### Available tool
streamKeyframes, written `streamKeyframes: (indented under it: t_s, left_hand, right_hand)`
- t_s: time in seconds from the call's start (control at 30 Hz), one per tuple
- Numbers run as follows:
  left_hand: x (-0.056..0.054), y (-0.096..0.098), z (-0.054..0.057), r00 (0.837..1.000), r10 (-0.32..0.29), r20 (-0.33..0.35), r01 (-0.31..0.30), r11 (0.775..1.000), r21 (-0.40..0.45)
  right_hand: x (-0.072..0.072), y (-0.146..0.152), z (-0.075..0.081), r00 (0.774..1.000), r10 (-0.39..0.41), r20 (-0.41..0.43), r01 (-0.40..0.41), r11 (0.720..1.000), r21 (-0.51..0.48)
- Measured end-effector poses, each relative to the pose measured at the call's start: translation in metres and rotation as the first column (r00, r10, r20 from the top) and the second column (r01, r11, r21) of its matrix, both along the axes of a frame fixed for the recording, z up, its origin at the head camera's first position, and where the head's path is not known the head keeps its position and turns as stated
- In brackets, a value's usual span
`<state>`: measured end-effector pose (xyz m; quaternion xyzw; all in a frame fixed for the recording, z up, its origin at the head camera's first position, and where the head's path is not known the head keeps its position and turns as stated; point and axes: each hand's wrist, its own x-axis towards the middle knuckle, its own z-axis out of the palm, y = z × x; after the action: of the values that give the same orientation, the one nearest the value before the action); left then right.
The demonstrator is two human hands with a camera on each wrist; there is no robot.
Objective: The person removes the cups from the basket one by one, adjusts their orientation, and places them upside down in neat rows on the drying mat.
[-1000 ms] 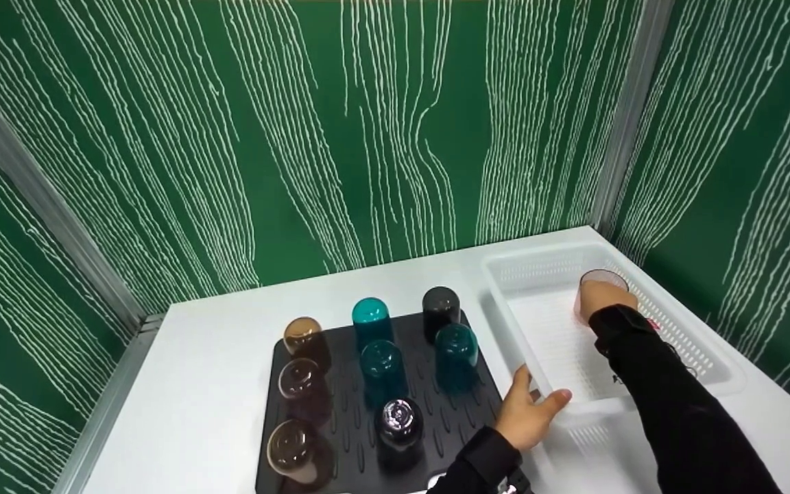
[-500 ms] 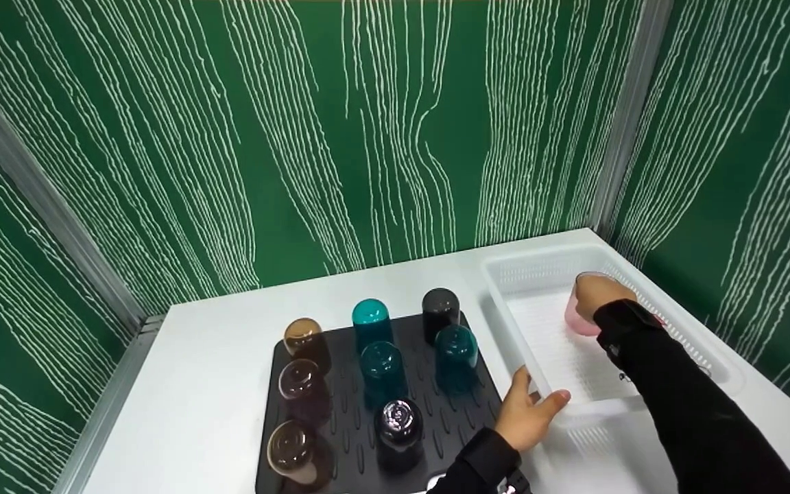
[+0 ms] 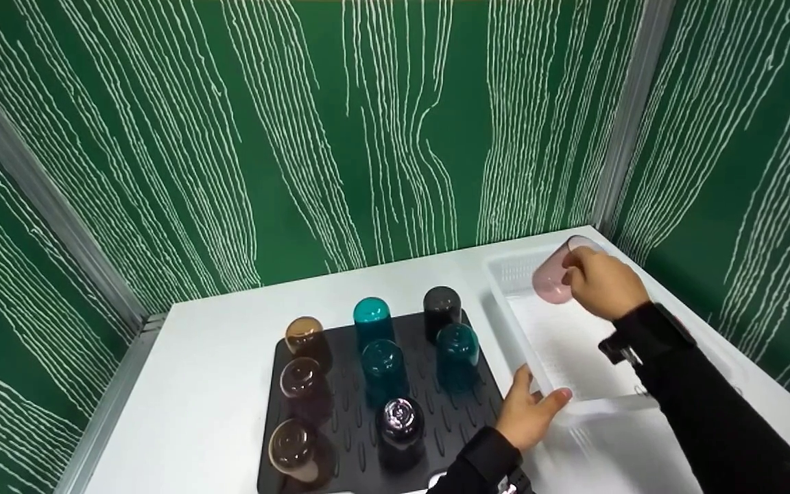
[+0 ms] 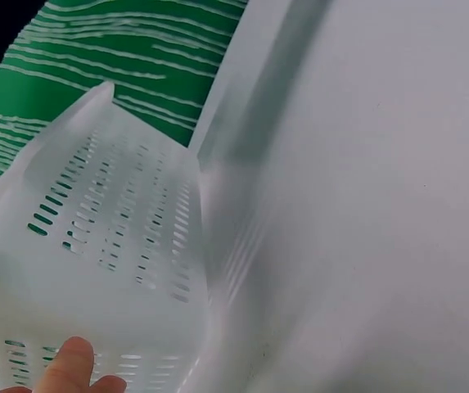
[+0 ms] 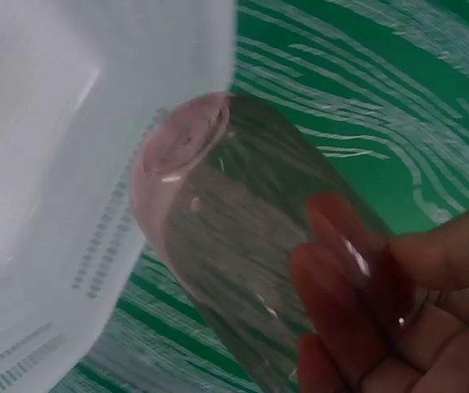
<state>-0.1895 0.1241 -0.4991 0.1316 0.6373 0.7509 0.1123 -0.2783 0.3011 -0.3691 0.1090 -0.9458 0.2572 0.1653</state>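
A pink see-through glass [image 3: 551,280] hangs tilted over the far part of the white plastic basket [image 3: 518,343], its base toward the lower left. My right hand [image 3: 604,281] pinches it near the rim; in the right wrist view, fingers [image 5: 332,270] show reddish through the wall. My left hand [image 3: 529,415] grips the basket's near left corner, thumb at the rim and fingers along the outside wall. In the left wrist view only its fingertips [image 4: 74,360] show, against the slotted basket side. Left of the basket, several coloured glasses stand upside down on a black drying mat [image 3: 347,418].
On the mat are an amber glass [image 3: 304,336], teal glasses [image 3: 372,319] and a dark glass [image 3: 441,309] at the back, with a shiny purple-black glass [image 3: 399,429] near the front. Green walls with white lines [image 3: 402,137] enclose the white table [image 3: 182,398].
My right hand has lifted the pink glass from inside the basket, up and to the left, tilting it. My left hand stays at the basket's corner.
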Motion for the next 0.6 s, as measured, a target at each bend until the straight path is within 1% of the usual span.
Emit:
streamKeyframes:
  t_s: [0.17,0.27,0.37,0.47,0.57,0.6]
  left_hand:
    - [0.000,0.000,-0.001,1.000,-0.001,0.008,0.001,1.000,0.004]
    - [0.000,0.000,-0.003,1.000,0.001,-0.005,-0.001,1.000,0.013]
    - [0.000,0.001,-0.004,1.000,0.017,-0.016,-0.016,1.000,0.025]
    - [0.002,0.000,-0.004,0.998,0.055,-0.016,-0.055,0.998,-0.023]
    - [0.003,-0.002,-0.006,0.996,0.089,0.017,-0.087,0.994,-0.069]
    - [0.004,-0.003,-0.007,0.995,0.091,0.029,-0.089,0.994,-0.069]
  right_hand:
    - [0.030,-0.014,-0.004,0.992,0.011,-0.124,-0.025,0.993,-0.112]
    - [0.047,-0.022,-0.009,0.975,0.006,-0.223,-0.053,0.978,-0.202]
    - [0.059,-0.032,-0.017,0.952,-0.001,-0.305,-0.088,0.956,-0.278]
    - [0.067,-0.040,-0.025,0.940,0.005,-0.342,-0.123,0.937,-0.326]
    - [0.075,-0.048,-0.033,0.931,0.017,-0.363,-0.152,0.926,-0.346]
    - [0.077,-0.050,-0.037,0.931,0.020,-0.365,-0.156,0.924,-0.348]
